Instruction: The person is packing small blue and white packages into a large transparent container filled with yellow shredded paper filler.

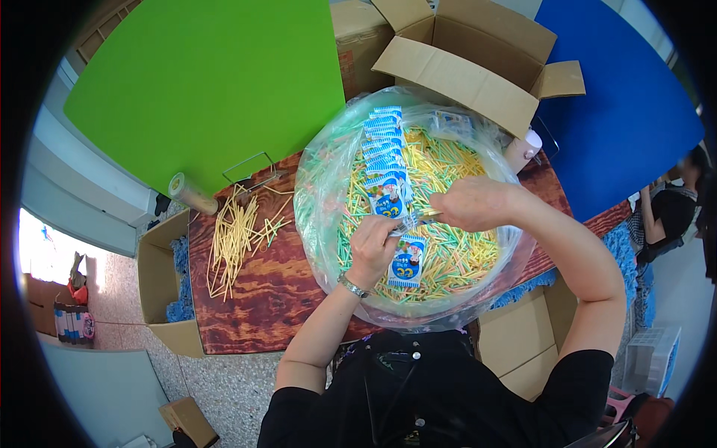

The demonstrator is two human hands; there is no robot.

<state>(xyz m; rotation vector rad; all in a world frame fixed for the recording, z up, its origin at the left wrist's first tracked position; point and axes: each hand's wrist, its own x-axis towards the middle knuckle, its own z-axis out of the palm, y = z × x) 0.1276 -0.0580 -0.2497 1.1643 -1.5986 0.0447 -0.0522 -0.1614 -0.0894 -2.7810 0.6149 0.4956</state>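
Note:
My left hand (pixel 372 245), with a metal-band watch on its wrist, pinches the end of a small clear-and-blue packet (pixel 408 223). Close by on the right, my right hand (pixel 472 203) is closed around a few thin yellowish sticks (pixel 430 216) that meet the packet's end. Both hands are over a large clear plastic bag (pixel 317 246), opened wide and full of thin yellow, green and pink sticks (pixel 455 257). A row of overlapping blue-and-white packets (pixel 385 149) lies on the sticks beyond my left hand. One more such packet (pixel 405 261) lies just nearer.
Loose pale yellow sticks (pixel 237 239) are heaped on the red-brown wooden table (pixel 276 321), beside a cylindrical container (pixel 192 194). Green (pixel 209 82) and blue (pixel 620 97) boards stand behind. An open cardboard box (pixel 467 75) sits at the back. At far right there is another person (pixel 668 213).

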